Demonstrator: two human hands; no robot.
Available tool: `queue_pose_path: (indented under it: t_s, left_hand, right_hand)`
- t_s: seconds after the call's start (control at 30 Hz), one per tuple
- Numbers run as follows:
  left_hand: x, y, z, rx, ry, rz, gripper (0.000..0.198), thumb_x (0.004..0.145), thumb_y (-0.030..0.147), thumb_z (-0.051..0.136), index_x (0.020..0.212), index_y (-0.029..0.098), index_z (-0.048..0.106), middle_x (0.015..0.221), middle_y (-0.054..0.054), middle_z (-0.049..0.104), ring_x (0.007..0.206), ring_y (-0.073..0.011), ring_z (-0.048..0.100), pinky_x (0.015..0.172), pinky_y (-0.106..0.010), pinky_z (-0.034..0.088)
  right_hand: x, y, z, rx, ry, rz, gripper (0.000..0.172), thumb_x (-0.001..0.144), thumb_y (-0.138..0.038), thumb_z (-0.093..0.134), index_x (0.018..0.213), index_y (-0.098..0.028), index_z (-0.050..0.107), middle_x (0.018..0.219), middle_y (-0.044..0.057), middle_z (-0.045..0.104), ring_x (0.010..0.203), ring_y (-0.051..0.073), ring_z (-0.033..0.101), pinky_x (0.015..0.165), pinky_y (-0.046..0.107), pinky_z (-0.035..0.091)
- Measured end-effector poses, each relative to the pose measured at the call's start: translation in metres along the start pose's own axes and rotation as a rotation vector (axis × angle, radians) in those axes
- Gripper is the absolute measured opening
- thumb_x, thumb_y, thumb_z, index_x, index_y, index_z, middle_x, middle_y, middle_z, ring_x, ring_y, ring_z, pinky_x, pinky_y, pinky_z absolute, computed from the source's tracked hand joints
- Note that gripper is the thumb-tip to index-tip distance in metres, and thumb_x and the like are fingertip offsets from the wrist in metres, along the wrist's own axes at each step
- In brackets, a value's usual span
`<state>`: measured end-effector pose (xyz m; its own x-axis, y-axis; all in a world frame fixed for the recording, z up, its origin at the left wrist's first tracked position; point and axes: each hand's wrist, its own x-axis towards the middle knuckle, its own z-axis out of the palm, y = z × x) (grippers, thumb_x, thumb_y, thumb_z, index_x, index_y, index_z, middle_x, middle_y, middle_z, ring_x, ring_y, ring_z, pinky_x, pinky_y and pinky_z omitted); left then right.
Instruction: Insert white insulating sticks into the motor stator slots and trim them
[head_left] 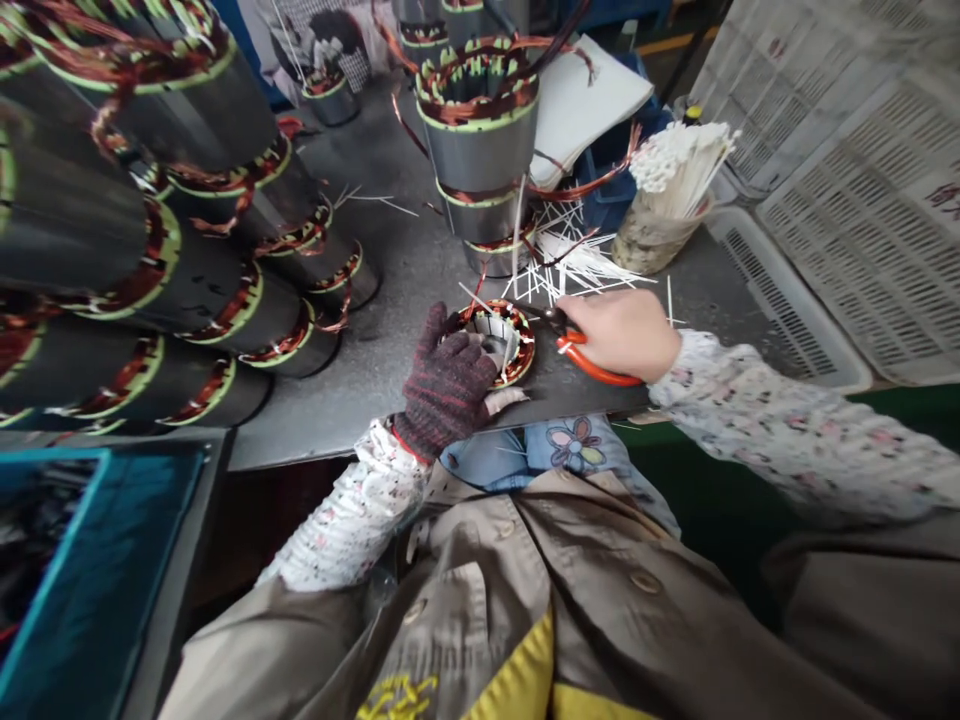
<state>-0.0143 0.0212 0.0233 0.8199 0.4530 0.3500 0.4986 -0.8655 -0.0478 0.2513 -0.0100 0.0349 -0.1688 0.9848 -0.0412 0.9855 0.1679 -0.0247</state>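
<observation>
Left hand: gloved, its bare thumb outside and fingers in the bore, the left hand [448, 388] is clamped on the wall of a wound stator [526, 348].
Right hand: bare, the right hand [626, 328] is closed around orange-handled cutters [598, 370].
Wound stator: on the grey bench [296, 415] near its front edge, between both hands.
Cutter tips: at the far rim, by a white strip [477, 298]; whether they touch it, I cannot tell.
Risk: a slip or poor angle could nick copper winding or catch a gloved fingertip, since the blades sit so close.
Behind: loose white strips [574, 262] and a stator stack [484, 150]; a careless elbow or tug on its trailing leads could topple it.
</observation>
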Motion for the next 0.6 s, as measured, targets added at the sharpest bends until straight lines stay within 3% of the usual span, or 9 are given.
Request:
queue_pose_path:
  t_s: [0.1, 0.2, 0.3, 0.43, 0.6]
  left_hand:
    - [-0.001, 0.001, 0.001, -0.02, -0.029, -0.035, 0.051, 0.1, 0.067, 0.056, 0.109, 0.021, 0.074, 0.105, -0.012, 0.075, 0.112, -0.0335, 0.068, 0.122, -0.072, 0.036]
    - [-0.001, 0.001, 0.003, -0.039, -0.064, -0.037, 0.054, 0.099, 0.068, 0.057, 0.114, 0.018, 0.073, 0.109, -0.014, 0.075, 0.113, -0.0339, 0.067, 0.118, -0.066, 0.043]
    - [-0.003, 0.001, 0.006, -0.077, -0.015, -0.085, 0.062, 0.099, 0.071, 0.056, 0.13, 0.018, 0.067, 0.11, -0.012, 0.075, 0.111, -0.0315, 0.068, 0.121, -0.062, 0.04]
    - [-0.005, 0.003, 0.014, -0.129, 0.122, -0.124, 0.088, 0.098, 0.074, 0.056, 0.157, 0.01, 0.043, 0.129, -0.019, 0.071, 0.121, -0.033, 0.066, 0.125, -0.058, 0.036]
    - [-0.007, 0.005, 0.017, -0.187, 0.089, -0.18, 0.099, 0.093, 0.075, 0.061, 0.163, 0.011, 0.034, 0.136, -0.021, 0.068, 0.129, -0.0362, 0.062, 0.127, -0.06, 0.032]
  right_hand:
    - [-0.012, 0.015, -0.009, 0.0, 0.022, -0.096, 0.046, 0.094, -0.035, 0.051, 0.133, -0.017, 0.069, 0.102, 0.014, 0.077, 0.088, 0.028, 0.067, 0.071, 0.038, 0.041]
    - [-0.023, 0.021, -0.016, -0.06, 0.039, -0.216, 0.045, 0.094, -0.035, 0.053, 0.13, -0.014, 0.07, 0.1, 0.017, 0.075, 0.092, 0.03, 0.065, 0.076, 0.04, 0.043]
    - [-0.028, 0.016, -0.022, -0.118, -0.049, -0.183, 0.039, 0.095, -0.031, 0.05, 0.123, -0.014, 0.072, 0.093, 0.016, 0.075, 0.085, 0.029, 0.065, 0.069, 0.039, 0.038]
    - [-0.032, 0.005, -0.023, -0.065, -0.069, -0.202, 0.043, 0.092, -0.036, 0.053, 0.127, -0.019, 0.071, 0.098, 0.014, 0.076, 0.089, 0.03, 0.065, 0.07, 0.04, 0.041]
    - [-0.033, -0.011, -0.016, 0.043, -0.104, -0.223, 0.042, 0.088, -0.041, 0.057, 0.123, -0.025, 0.073, 0.092, 0.013, 0.075, 0.091, 0.032, 0.066, 0.076, 0.043, 0.047]
